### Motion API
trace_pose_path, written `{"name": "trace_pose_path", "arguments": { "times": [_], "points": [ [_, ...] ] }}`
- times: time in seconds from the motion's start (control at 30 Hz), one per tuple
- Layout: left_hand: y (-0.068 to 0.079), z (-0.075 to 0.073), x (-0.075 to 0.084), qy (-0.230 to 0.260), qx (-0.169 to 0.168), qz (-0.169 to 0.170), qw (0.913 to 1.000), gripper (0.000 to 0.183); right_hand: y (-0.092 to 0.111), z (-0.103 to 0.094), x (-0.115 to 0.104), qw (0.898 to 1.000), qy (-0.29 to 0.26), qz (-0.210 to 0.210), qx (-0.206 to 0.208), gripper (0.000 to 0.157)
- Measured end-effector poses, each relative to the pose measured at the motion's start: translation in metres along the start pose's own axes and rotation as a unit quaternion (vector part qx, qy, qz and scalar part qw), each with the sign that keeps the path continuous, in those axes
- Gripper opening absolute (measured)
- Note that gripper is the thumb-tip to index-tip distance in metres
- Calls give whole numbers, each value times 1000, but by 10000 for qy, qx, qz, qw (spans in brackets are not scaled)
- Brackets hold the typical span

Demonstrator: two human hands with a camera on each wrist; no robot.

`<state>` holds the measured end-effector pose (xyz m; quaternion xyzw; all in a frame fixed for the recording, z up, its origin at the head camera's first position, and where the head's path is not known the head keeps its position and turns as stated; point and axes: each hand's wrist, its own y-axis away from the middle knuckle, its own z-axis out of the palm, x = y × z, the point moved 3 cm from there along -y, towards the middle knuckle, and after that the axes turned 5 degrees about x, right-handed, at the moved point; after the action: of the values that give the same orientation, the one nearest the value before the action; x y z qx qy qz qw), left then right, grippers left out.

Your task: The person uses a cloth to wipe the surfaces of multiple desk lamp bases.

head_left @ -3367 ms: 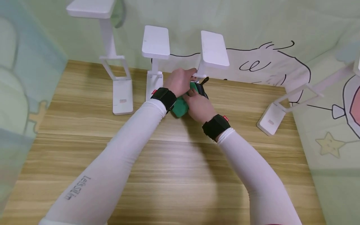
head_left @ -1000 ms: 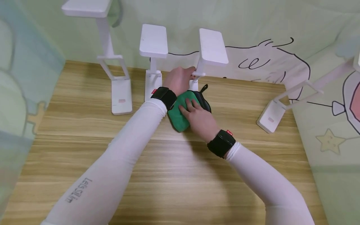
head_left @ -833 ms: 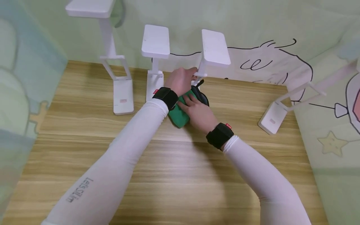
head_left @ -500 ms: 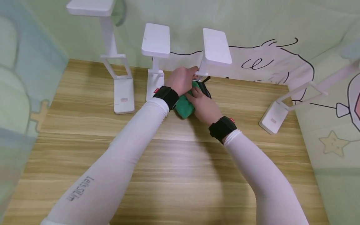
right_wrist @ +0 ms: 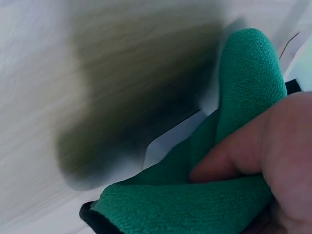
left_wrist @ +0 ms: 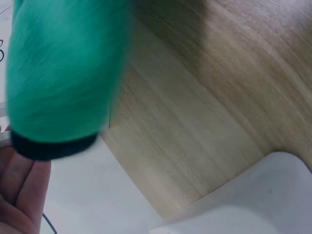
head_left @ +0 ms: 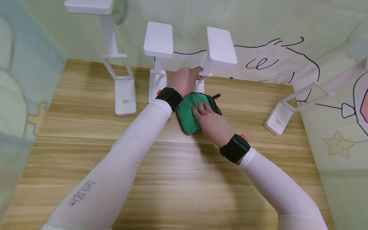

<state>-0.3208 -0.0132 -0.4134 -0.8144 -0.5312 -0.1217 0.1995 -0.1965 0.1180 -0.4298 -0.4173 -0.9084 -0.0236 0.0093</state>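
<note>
Wiping seems partway: the green cloth [head_left: 187,118] covers the near end of a desk lamp's [head_left: 221,46] base [head_left: 200,87] at upper centre, leaving that end to finish. The left hand [head_left: 184,80] grips the stem; the right hand's [head_left: 214,123] spread fingers press the cloth. Only the right wrist view shows a digit sunk in its fold.

White stands [head_left: 125,95] obstructing the far tabletop [head_left: 184,182], slim gap between leftmost two, broad passage between sleeved forearms [head_left: 126,150]
</note>
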Motion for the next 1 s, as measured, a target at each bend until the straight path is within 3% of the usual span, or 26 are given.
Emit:
{"name": "trace_pose_path", "arguments": {
  "times": [0.2, 0.47, 0.73, 0.87, 1.0],
  "points": [
    [-1, 0, 0, -14, -33, -17, 10000, 22, -19, 6, 0, 9985, -410, -322, 177, 60],
    [-2, -1, 0, 8, -139, -140, 9998, 22, -49, 17, 28, 9934, -893, 113, 717, 65],
    [-3, 1, 2, 44, -118, 9, 9999, 31, -24, 6, 25, 9940, -616, 898, -45, 55],
    [-3, 0, 1, -43, -66, 66, 9999, 27, -13, -1, 13, 9968, -194, 724, -285, 53],
    [-2, 1, 0, -81, -60, 61, 9999, 24, -13, -2, 3, 9987, -185, 376, -281, 56]
  ]
}}
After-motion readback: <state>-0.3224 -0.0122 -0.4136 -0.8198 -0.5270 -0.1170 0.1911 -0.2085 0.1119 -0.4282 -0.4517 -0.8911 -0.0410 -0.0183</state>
